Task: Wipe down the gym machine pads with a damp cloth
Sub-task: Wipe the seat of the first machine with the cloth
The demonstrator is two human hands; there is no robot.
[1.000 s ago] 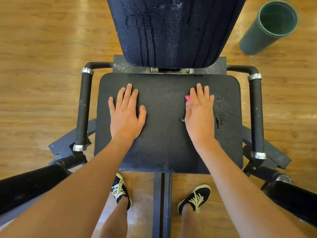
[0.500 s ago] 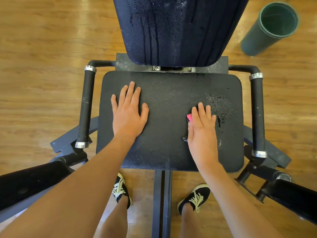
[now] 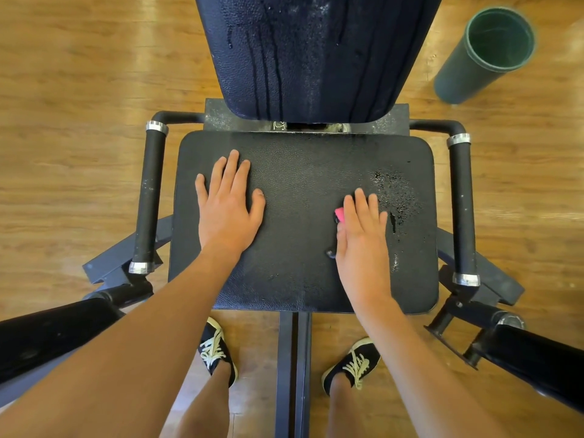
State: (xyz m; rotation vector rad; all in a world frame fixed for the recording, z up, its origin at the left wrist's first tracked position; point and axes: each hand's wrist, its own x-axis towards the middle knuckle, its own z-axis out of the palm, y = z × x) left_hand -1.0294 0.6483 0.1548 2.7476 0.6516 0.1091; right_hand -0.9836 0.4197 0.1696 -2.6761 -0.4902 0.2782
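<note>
The right hand [image 3: 363, 245] is pinning the pink cloth [image 3: 339, 214], likely limp and light, under straight flat fingers [image 3: 360, 205] on the seat pad [image 3: 300, 184], the left hand [image 3: 227, 216] lying spread-fingered to its left.

I can read no words, brands or numbers anywhere in my view. The only marking is a small white scrawl [image 3: 279, 124] on the metal plate [image 3: 221, 116] between the back pad [image 3: 316, 52] and the seat pad [image 3: 300, 184], too small and blurred to make out
</note>
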